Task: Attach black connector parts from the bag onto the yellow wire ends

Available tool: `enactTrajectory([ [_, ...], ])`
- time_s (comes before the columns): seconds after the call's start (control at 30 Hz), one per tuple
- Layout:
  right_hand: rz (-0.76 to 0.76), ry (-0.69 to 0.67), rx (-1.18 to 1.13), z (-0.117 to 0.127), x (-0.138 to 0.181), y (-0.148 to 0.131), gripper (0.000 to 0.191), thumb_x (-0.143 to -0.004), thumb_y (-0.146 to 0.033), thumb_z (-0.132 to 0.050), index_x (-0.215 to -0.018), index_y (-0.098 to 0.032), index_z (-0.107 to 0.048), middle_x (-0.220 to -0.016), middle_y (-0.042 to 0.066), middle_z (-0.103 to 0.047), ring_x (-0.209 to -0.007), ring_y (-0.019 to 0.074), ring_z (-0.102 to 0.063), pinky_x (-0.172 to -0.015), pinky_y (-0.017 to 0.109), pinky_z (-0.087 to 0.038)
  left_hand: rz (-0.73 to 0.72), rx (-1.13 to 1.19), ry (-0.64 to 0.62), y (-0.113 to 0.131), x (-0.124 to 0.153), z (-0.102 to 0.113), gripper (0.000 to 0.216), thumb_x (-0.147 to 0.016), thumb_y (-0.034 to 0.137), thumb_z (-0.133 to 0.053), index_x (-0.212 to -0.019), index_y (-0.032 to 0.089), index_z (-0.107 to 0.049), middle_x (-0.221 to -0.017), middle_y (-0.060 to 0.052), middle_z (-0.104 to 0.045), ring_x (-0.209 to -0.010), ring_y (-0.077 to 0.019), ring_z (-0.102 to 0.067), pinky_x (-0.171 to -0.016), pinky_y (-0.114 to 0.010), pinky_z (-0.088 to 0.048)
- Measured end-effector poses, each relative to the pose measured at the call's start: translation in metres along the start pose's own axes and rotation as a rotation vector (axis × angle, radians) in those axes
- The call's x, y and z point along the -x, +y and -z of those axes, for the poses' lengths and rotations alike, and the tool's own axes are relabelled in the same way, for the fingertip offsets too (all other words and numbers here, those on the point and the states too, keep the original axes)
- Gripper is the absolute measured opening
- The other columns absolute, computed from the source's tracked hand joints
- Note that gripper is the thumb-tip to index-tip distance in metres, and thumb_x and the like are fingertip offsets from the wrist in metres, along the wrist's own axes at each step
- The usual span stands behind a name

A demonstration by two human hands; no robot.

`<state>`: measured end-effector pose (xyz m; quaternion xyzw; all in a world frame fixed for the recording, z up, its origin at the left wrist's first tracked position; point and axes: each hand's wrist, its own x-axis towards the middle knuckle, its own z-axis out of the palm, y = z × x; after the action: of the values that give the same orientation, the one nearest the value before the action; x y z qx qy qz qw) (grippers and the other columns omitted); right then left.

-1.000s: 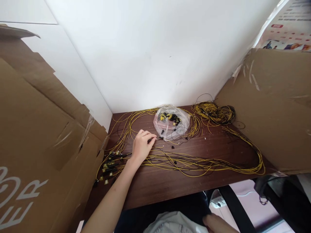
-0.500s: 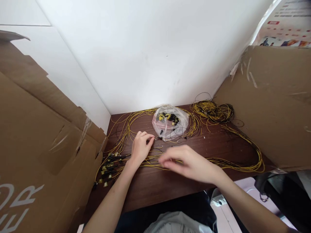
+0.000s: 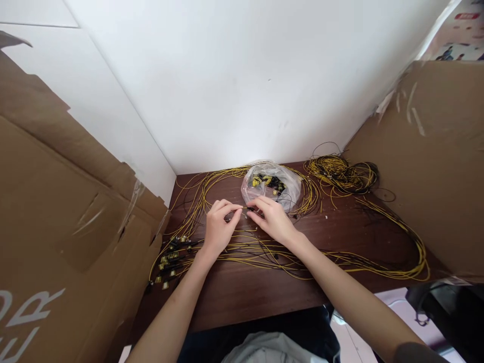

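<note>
My left hand (image 3: 219,227) rests over the yellow wires (image 3: 264,249) on the dark wooden desk (image 3: 245,292), its fingers pinched on a thin wire end. My right hand (image 3: 273,219) meets it fingertip to fingertip, pinching a small black part I cannot make out clearly. Just behind both hands lies a clear plastic bag (image 3: 273,189) of small yellow and black parts. A row of finished wire ends with black and brass connectors (image 3: 172,259) lies left of my left wrist.
A tangled coil of yellow and black wire (image 3: 342,174) sits at the back right. Cardboard sheets (image 3: 56,212) wall the desk on the left and another cardboard panel (image 3: 434,166) on the right. White wall stands behind. A black strap (image 3: 434,307) hangs lower right.
My right hand came up from below the desk edge, crossed over the wires and now meets my left hand near the bag. My left hand stayed in place.
</note>
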<state>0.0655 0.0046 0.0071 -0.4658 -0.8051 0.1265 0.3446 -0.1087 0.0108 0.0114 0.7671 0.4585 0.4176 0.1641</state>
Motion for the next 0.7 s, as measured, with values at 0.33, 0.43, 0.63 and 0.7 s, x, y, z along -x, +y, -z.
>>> enactTrajectory([
  [0.33, 0.025, 0.075, 0.083, 0.0022, 0.0054, -0.0002, 0.023, -0.090, -0.017, -0.043, -0.104, -0.018, -0.061, -0.095, 0.007, -0.062, -0.085, 0.0176, -0.060, -0.077, 0.028, -0.047, 0.235, 0.327, -0.074, 0.0012, -0.0006, -0.0037, 0.023, -0.085, 0.032, -0.053, -0.080, 0.015, -0.068, -0.070, -0.002, -0.062, -0.066, -0.0121, -0.055, -0.063, -0.022, -0.042],
  [0.43, 0.018, 0.076, 0.107, 0.0022, 0.0067, -0.0037, 0.023, -0.090, -0.017, -0.044, -0.103, -0.019, -0.062, -0.094, 0.007, -0.063, -0.081, 0.0167, -0.060, -0.073, 0.027, -0.047, 0.298, 0.346, -0.096, 0.0005, -0.0007, -0.0049, 0.023, -0.082, 0.034, -0.057, -0.075, 0.014, -0.067, -0.065, -0.001, -0.061, -0.061, -0.0120, -0.054, -0.060, -0.022, -0.040],
  [0.63, 0.014, 0.118, 0.119, 0.0014, 0.0070, -0.0056, 0.021, -0.089, -0.018, -0.046, -0.101, -0.019, -0.063, -0.094, 0.005, -0.064, -0.081, 0.0161, -0.060, -0.072, 0.026, -0.046, 0.283, 0.354, -0.171, -0.0048, -0.0011, -0.0046, 0.024, -0.080, 0.034, -0.058, -0.074, 0.014, -0.068, -0.065, -0.002, -0.062, -0.061, -0.0123, -0.052, -0.060, -0.023, -0.039],
  [0.7, 0.010, 0.124, 0.115, 0.0017, 0.0070, -0.0051, 0.021, -0.089, -0.019, -0.046, -0.101, -0.020, -0.063, -0.094, 0.005, -0.064, -0.080, 0.0157, -0.060, -0.071, 0.026, -0.046, 0.250, 0.332, -0.186, -0.0056, -0.0006, -0.0043, 0.021, -0.080, 0.033, -0.058, -0.076, 0.015, -0.069, -0.066, -0.001, -0.062, -0.061, -0.0117, -0.051, -0.058, -0.023, -0.038],
])
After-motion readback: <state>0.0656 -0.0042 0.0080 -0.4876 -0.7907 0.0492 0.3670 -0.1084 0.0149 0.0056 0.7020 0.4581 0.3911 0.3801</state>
